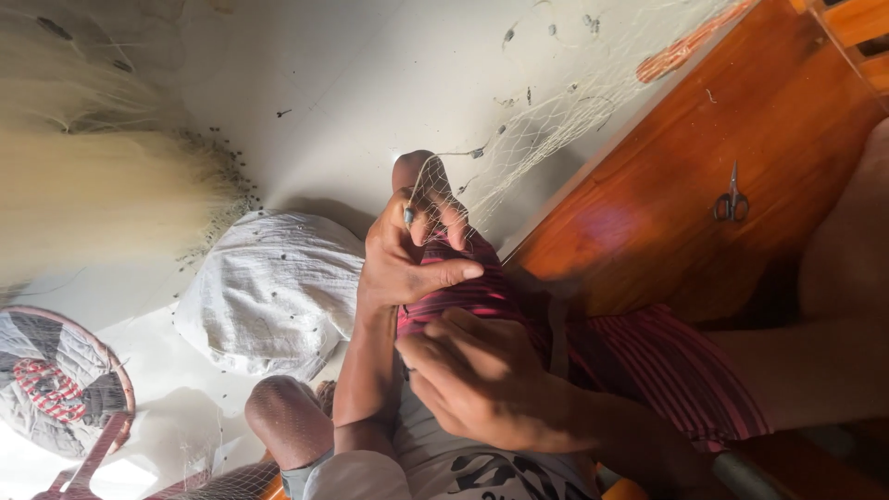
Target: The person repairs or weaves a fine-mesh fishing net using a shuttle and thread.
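My left hand pinched the fishing net mesh, fingers clamped together on it above my knee. My right hand rested curled on the striped cloth; its grip I couldn't tell. Scissors lay well apart on the wooden floor.

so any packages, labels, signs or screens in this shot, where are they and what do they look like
No screens or signs in view.
White sack: lying on the pale floor left of the hands, a rounded woven bag, white with small dark specks, no label visible.
Printed garment: bottom edge of the picture, below the right hand, white cloth with bold black shapes, partly cut off.
The left hand pinches a pale fishing net.
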